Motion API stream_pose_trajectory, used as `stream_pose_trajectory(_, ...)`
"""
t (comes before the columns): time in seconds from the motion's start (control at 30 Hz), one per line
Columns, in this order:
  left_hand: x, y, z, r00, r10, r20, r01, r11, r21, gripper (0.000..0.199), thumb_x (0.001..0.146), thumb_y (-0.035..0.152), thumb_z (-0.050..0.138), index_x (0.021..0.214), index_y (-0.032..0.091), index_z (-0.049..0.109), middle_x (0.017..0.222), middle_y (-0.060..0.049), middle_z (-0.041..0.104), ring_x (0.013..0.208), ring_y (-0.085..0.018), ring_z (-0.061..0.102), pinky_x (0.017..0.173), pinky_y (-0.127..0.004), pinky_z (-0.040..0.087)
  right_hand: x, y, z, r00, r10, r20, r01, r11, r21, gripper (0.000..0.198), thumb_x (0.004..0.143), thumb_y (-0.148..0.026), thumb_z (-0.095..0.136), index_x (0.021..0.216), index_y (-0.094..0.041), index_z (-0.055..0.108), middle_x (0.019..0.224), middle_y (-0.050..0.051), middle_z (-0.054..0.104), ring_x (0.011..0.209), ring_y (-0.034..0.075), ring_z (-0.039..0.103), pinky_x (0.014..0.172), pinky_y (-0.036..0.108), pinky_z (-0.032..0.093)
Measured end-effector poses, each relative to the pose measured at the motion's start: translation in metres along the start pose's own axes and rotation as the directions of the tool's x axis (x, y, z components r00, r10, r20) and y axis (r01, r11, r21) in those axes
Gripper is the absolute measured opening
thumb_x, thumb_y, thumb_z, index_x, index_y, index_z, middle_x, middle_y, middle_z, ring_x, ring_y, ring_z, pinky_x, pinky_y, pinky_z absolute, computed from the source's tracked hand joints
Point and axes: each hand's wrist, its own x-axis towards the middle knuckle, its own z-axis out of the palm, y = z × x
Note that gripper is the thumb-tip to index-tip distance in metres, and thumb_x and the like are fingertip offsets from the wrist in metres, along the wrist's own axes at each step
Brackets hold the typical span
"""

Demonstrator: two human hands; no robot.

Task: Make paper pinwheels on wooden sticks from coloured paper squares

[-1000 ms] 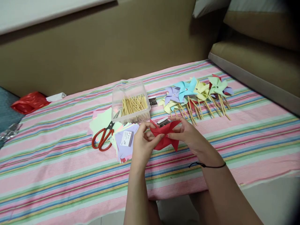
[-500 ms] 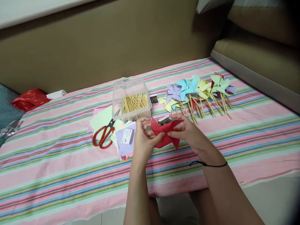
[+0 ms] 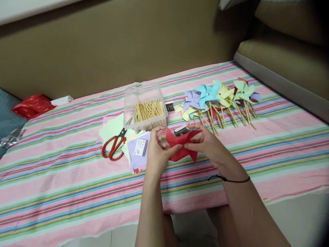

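As the view tips slightly, the red pinwheel [image 3: 180, 140] keeps its place

While a red bag [image 3: 33, 106] lies far to the left of the clear box [image 3: 130, 98] of sticks [image 3: 149, 111], pale sheets [image 3: 111, 128] spread just beside that box, under open scissors [image 3: 121, 133] whose blades point toward it. In front of the box is a stack of paper squares [image 3: 138, 162], topped by a small white carton [image 3: 140, 147].

Right of that stack, near the box's front right corner, the left hand [image 3: 159, 151] pinches the red pinwheel, thumb at its middle. The right hand [image 3: 207, 144] grips the other side, its thumb close to the left one; what the fingers behind the paper touch is hard to make out. An open packet [image 3: 182, 132] of dark bits shows just beyond. Well to the right of the box lie coloured pinwheels [image 3: 223, 95] on sticks.

Against a second ago, the box and the things around it sit slightly higher in view, while both hands have hardly shifted and keep their hold.
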Motion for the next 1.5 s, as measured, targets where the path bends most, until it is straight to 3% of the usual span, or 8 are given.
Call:
stream_pose_trajectory(0.57, -0.0005, -0.0011, -0.0031, 0.999, -0.012, 0.03, 0.012, 1.0, 0.015, 0.067, 0.057, 0.019, 0.085, 0.107, 0.024, 0.041, 0.082, 0.006, 0.066, 0.045, -0.004, 0.053, 0.044, -0.014, 0.041, -0.0017, -0.0026, 0.0002, 1.0, 0.015, 0.01, -0.015, 1.0, -0.005, 0.063, 0.057, -0.023, 0.078, 0.112, -0.026, 0.046, 0.07, -0.004, 0.064, 0.062, 0.016, 0.062, 0.055, 0.026, 0.047)
stream_pose_trajectory(1.17, 0.0001, -0.0003, -0.0032, 1.0, -0.02, 0.015, 0.02, 1.0, 0.016, 0.07, 0.055, 0.021, 0.085, 0.109, 0.024, 0.041, 0.082, 0.005, 0.065, 0.045, -0.005, 0.055, 0.046, -0.016, 0.046, -0.0007, 0.0004, -0.0009, 1.0, 0.013, 0.019, -0.013, 1.0, -0.025, 0.064, 0.058, -0.023, 0.079, 0.113, -0.026, 0.046, 0.071, -0.004, 0.064, 0.064, 0.017, 0.064, 0.056, 0.027, 0.047)
stream_pose_trajectory(1.5, 0.0006, -0.0008, -0.0043, 0.994, 0.013, -0.11, -0.008, 0.999, 0.044, 0.076, 0.054, 0.017, 0.084, 0.112, 0.027, 0.036, 0.085, 0.006, 0.062, 0.049, -0.007, 0.06, 0.047, -0.017, 0.046, -0.0037, -0.0021, 0.0021, 0.994, -0.044, 0.098, 0.044, 0.999, 0.003, 0.06, 0.069, -0.032, 0.077, 0.117, -0.026, 0.043, 0.081, -0.001, 0.071, 0.073, 0.018, 0.067, 0.059, 0.026, 0.048)
